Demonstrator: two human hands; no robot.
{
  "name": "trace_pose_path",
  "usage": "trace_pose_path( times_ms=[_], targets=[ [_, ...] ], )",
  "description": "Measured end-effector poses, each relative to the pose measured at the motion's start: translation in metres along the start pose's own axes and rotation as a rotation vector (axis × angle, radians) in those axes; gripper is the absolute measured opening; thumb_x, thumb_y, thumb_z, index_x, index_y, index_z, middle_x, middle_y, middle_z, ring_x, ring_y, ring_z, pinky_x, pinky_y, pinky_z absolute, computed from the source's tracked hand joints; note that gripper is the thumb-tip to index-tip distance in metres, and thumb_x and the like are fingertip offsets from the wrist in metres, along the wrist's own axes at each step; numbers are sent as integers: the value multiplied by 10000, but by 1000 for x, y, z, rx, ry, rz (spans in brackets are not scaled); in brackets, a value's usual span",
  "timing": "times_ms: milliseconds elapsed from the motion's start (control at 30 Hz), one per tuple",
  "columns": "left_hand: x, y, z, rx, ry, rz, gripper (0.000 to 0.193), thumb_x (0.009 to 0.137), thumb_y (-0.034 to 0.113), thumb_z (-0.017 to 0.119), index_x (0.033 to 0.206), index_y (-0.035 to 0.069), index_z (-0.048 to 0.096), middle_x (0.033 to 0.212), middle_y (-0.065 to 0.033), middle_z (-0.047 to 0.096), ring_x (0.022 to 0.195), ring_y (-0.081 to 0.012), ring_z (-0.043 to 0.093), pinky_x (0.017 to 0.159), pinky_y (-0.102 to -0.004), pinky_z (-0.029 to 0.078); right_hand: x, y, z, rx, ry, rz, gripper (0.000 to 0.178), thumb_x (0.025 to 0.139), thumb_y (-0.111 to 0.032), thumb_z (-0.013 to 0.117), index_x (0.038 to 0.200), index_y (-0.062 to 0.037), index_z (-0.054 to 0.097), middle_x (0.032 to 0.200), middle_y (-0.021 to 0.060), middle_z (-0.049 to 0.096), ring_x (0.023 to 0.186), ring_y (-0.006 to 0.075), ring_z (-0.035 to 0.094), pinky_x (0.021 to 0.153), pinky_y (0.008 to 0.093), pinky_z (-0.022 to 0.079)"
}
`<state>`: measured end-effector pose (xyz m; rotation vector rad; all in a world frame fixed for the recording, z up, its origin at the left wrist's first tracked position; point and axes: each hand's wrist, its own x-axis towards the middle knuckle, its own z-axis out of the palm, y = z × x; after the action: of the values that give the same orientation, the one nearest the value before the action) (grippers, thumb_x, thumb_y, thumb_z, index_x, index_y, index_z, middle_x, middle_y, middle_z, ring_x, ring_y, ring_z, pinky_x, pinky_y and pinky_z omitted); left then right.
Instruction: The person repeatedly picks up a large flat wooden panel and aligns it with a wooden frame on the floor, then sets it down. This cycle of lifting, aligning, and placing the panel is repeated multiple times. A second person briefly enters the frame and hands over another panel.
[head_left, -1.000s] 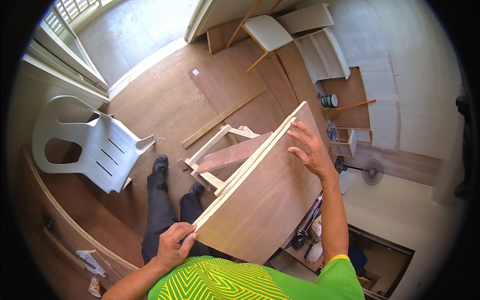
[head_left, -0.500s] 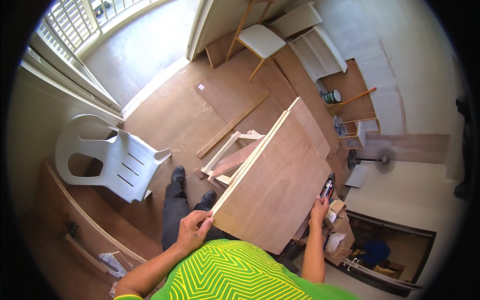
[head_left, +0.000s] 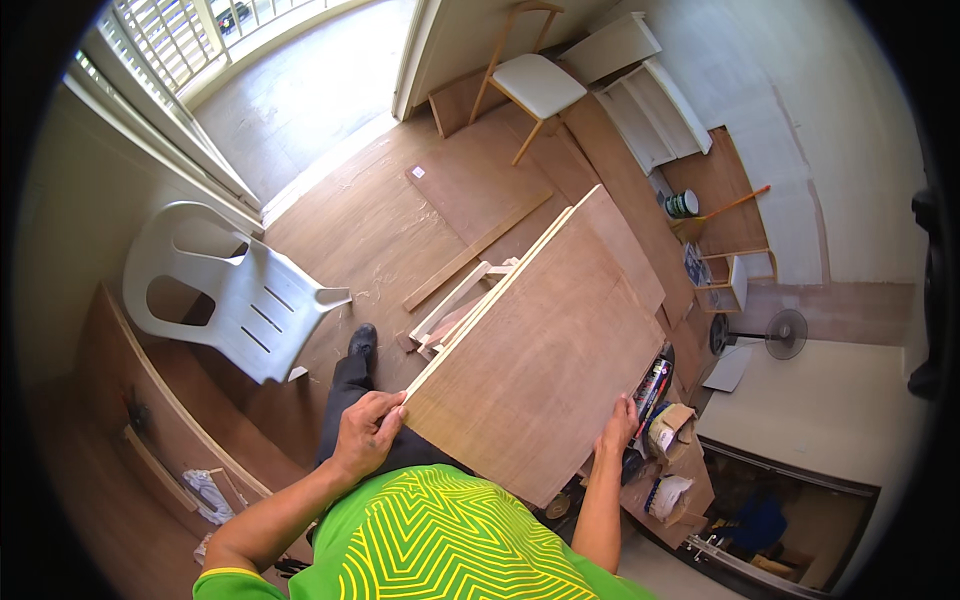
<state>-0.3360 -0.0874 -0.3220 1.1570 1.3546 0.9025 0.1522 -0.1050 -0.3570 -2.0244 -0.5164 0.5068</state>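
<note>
A large plywood panel [head_left: 535, 365] with pale edge strips lies slanted in front of my body. My left hand [head_left: 368, 430] grips its near left corner, thumb on the top face and fingers at the edge. On the opposite side, my right hand [head_left: 616, 425] is closed on the panel's right edge; its fingertips are partly hidden. Beneath the panel, part of a wooden trestle frame [head_left: 450, 315] shows at the left. Just beyond my right hand is a dark can [head_left: 654, 382] with a printed label.
A white plastic chair [head_left: 255, 310] stands at left, above a curved wooden piece [head_left: 180, 395]. Plywood sheets [head_left: 475, 190] and a long strip [head_left: 480, 250] lie on the floor. Opened paper bags [head_left: 668, 430] sit at right, near a fan [head_left: 786, 334]. A cushioned chair [head_left: 538, 85] stands farther off.
The panel has shifted left in the room and covers more of the trestle. Both hands have moved left with it, still gripping its edges. One of my shoes is now hidden.
</note>
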Motion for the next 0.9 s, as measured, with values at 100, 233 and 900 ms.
trace_pose_path(
  times_ms=[100, 233, 900],
  targets=[
    [2, 3, -1, 9, -11, -29, 222, 909, 68, 689, 1109, -25, 714, 919, -160, 703, 760, -252, 671, 674, -328, 527, 0, -5, -3, 33, -56, 36, 324, 1024, -215, 588, 1224, 39, 605, 1098, 63, 634, 1028, 142, 540, 956, 302, 429],
    [2, 4, -4, -9, -28, -47, 225, 917, 87, 689, 1116, -16, 714, 933, -164, 696, 778, -247, 669, 686, -333, 521, -2, -18, -10, 19, -136, 139, 347, 1038, -205, 558, 1300, 21, 561, 1166, 89, 632, 1081, 171, 560, 994, 332, 441],
    [-1, 16, -9, 238, -306, -40, 529, 897, 25, 713, 1380, -78, 522, 1346, -189, 584, 1115, -215, 651, 929, -333, 545, -129, 14, -41, -230, -65, -50, 432, 917, -239, 728, 1204, 73, 644, 1017, 146, 667, 937, 257, 656, 860, 364, 512]
  ],
)
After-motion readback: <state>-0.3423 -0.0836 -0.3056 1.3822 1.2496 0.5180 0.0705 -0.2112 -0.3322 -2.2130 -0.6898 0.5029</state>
